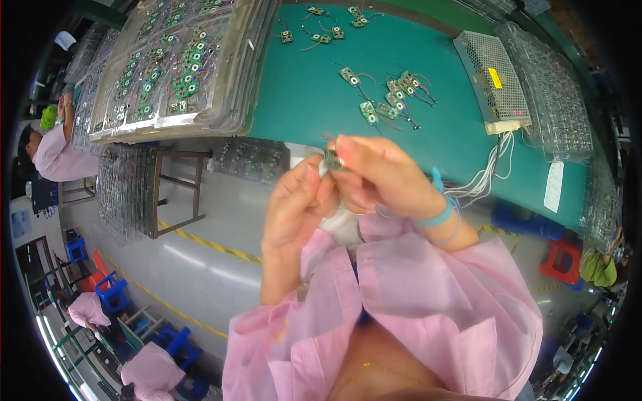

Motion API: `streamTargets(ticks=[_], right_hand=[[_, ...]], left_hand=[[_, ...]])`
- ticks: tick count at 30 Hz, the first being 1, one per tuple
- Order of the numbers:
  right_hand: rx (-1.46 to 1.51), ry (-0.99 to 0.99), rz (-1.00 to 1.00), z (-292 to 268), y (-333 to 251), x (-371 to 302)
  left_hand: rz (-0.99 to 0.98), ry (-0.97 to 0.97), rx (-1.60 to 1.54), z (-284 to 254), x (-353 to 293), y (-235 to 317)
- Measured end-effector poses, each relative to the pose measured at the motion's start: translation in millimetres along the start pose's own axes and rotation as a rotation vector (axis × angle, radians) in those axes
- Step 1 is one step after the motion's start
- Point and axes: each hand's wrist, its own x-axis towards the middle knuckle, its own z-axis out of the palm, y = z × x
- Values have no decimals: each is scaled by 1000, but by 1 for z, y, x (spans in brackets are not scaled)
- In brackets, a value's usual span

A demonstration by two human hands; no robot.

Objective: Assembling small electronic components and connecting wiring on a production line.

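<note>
In front of my chest, near the front edge of the green work table (435, 144), both hands meet around a small green circuit board (330, 159). A thin red wire curls up from its top. My right hand (384, 170), with a blue band at the wrist, pinches the board between thumb and fingers and covers much of it. My left hand (294, 200) is closed, its fingertips at the board's left side. Beyond them, several similar boards with a white ring and coloured wires, such as one circuit board (369, 112), lie loosely on the table.
A tall stack of clear trays (234, 100) filled with boards stands at the left. On the right sit a perforated metal power supply (491, 77) with white cables (491, 170) and another tray stack (545, 90). Stools and several people in pink are farther off, including one person (63, 154).
</note>
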Motion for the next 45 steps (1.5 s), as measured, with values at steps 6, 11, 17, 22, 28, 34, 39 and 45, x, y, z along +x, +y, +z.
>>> streamTargets(ticks=[6,11,17,22,28,34,39,45], right_hand=[[298,-53,-110,-14,-7,0],[-510,154,-439,-32,-57,17],[-1875,456,-490,-123,-48,76],[-1832,355,-239,-140,-50,90],[-1938,221,-224,-138,-45,90],[-1883,229,-168,-117,-44,78],[-1844,227,-154,-100,-51,80],[-1825,359,-556,-85,-76,127]], left_hand=[[26,131,54,1,-4,0],[108,413,134,-38,-22,-7],[89,358,285,-29,-17,-7],[71,374,273,-33,-26,-6],[49,393,259,-39,-27,-10],[31,421,267,-40,-25,-13],[40,448,269,-45,-26,-13],[41,439,262,-42,-19,-12]])
